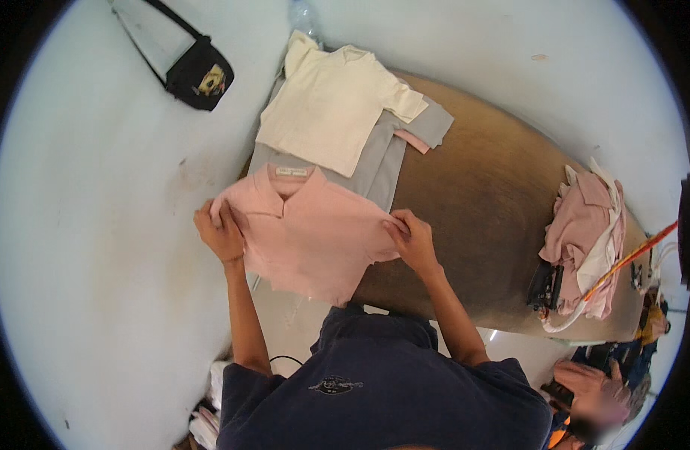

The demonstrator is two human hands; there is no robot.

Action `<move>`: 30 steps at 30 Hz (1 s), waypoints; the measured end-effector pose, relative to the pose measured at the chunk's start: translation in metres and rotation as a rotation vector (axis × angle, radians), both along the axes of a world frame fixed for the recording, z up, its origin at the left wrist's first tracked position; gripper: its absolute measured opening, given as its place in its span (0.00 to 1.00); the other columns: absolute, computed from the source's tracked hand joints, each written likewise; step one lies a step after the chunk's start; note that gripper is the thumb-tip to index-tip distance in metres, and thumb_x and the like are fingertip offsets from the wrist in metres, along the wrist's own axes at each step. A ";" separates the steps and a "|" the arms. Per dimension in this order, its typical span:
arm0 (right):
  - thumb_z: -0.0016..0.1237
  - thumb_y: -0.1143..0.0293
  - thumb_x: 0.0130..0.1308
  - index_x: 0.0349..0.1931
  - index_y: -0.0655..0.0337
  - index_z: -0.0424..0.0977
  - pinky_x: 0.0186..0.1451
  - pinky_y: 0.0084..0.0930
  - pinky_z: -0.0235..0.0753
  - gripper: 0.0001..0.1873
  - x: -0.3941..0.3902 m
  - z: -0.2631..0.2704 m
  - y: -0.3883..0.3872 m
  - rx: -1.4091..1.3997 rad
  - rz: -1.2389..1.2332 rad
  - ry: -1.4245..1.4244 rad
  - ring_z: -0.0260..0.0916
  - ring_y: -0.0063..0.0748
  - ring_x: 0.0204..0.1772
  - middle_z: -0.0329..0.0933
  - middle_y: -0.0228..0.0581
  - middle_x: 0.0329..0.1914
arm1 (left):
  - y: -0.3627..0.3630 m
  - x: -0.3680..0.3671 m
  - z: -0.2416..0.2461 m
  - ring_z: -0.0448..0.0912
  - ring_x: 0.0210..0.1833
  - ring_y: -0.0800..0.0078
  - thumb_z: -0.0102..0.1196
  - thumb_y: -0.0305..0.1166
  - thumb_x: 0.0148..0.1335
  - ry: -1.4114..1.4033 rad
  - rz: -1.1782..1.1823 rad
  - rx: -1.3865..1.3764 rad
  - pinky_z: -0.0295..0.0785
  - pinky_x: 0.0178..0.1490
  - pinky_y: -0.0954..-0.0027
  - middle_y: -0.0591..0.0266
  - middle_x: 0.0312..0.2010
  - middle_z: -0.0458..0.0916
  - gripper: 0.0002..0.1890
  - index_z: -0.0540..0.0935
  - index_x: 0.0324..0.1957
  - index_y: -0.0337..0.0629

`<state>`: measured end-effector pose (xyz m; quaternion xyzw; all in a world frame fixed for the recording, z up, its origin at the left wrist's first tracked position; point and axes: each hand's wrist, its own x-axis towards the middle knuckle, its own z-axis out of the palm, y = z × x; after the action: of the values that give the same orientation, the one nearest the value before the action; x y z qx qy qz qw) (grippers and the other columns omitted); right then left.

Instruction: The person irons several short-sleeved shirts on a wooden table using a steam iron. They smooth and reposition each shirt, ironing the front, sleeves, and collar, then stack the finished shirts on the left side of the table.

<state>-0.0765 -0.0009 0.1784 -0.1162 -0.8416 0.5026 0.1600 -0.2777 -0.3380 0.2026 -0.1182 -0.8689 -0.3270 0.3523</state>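
Note:
A pink collared shirt (317,230) hangs spread between my hands, its collar at the top and a label with writing inside the neck. My left hand (221,233) grips it at one shoulder and sleeve. On the other side, my right hand (413,239) pinches the opposite sleeve. The shirt's lower part droops over the near edge of the table. Just beyond it, a cream short-sleeved shirt (328,104) lies flat on top of a grey garment (387,163). A strip of pink cloth (413,141) shows from under the grey sleeve.
At the right of the brown table (469,225) lie crumpled pink and white garments (584,225). An iron (546,286) with a red-and-yellow cord (632,256) sits beside them. A black bag (201,73) hangs on the left wall. Another person (598,394) is at lower right.

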 end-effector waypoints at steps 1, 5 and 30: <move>0.60 0.68 0.71 0.45 0.67 0.76 0.37 0.32 0.78 0.12 -0.017 0.003 0.001 0.012 -0.025 0.009 0.80 0.40 0.33 0.82 0.49 0.35 | 0.010 -0.030 0.001 0.77 0.45 0.55 0.59 0.25 0.68 0.035 -0.054 -0.013 0.71 0.52 0.57 0.52 0.42 0.81 0.09 0.80 0.48 0.33; 0.61 0.67 0.69 0.44 0.66 0.76 0.39 0.36 0.78 0.12 -0.091 0.019 0.030 0.133 -0.178 0.098 0.81 0.48 0.35 0.81 0.51 0.34 | 0.066 -0.154 0.007 0.73 0.50 0.51 0.58 0.24 0.66 0.218 -0.177 -0.099 0.68 0.56 0.52 0.54 0.46 0.80 0.09 0.81 0.47 0.36; 0.36 0.42 0.78 0.81 0.43 0.51 0.75 0.84 0.34 0.36 -0.339 -0.190 0.192 0.679 -0.595 -0.486 0.39 0.63 0.86 0.49 0.49 0.85 | 0.283 -0.326 -0.205 0.42 0.84 0.45 0.41 0.57 0.75 -0.601 -0.273 -0.561 0.41 0.78 0.26 0.52 0.83 0.47 0.37 0.52 0.81 0.62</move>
<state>-0.4156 0.1906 -0.0117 -0.4058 -0.9007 0.0923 0.1246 -0.6041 -0.0554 -0.0020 -0.2228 -0.9645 -0.1414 -0.0086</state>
